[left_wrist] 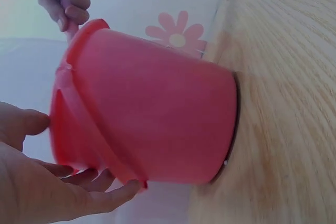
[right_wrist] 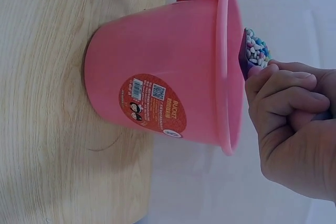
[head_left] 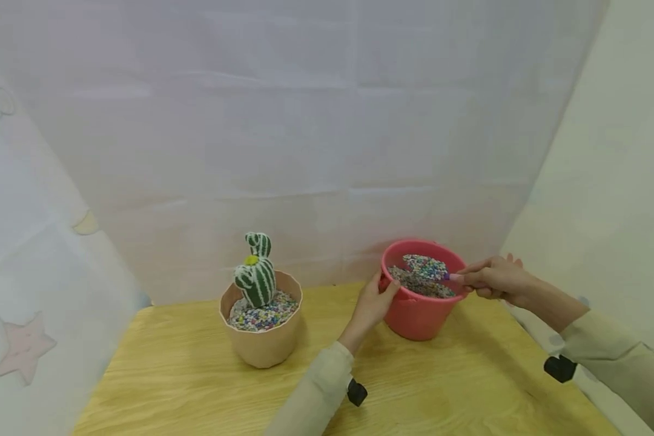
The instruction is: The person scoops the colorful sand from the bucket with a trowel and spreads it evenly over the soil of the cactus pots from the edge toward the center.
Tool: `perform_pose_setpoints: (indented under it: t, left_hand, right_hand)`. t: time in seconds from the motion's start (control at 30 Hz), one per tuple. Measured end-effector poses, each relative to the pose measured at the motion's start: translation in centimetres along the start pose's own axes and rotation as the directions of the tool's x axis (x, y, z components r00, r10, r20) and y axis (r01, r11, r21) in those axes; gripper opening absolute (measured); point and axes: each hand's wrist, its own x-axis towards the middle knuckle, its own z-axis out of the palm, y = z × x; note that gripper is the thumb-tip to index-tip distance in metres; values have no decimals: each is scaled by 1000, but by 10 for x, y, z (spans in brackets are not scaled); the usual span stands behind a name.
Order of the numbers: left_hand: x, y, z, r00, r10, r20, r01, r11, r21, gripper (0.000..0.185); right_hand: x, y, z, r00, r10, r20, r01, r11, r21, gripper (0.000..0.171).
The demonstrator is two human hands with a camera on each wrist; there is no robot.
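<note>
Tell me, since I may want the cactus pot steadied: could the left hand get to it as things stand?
Probably yes. The left hand grips the rim of the pink bucket, and the cactus pot stands just to its left on the wooden table, with bare tabletop between them. It would have to let go first.

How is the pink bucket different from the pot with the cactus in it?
The round pink plastic bucket is bright and smooth, while the tan pot is pale, with a wavy rim. The bucket holds only pebbles and a loaded scoop; the pot holds a green striped toy cactus. The left hand grips the bucket's rim and the right hand holds the scoop over it; no hand touches the pot. Both hold colourful pebbles and stand on the wooden table.
</note>
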Motion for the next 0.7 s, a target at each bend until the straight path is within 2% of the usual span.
perform_pose_setpoints:
  t: [0.17, 0.3, 0.53, 0.7]
  left_hand:
    - [-9, 5, -13, 999, -51, -12, 51, 997, 57, 53]
    - [-18, 6, -27, 998, -58, -19, 60, 994, 89, 50]
    - [-38, 15, -50, 1000, 2, -15, 0, 994, 112, 47]
    - [-50, 23, -65, 999, 31, -25, -29, 994, 103, 46]
  right_hand:
    - [-2, -4, -1, 1000, 8, 1, -8, 1000, -28, 33]
    - [-3, -6, 0, 1000, -16, 7, 16, 999, -36, 33]
    - [0, -6, 5, 1000, -15, -25, 14, 999, -44, 33]
    - [3, -6, 8, 999, -9, -45, 5, 996, -92, 35]
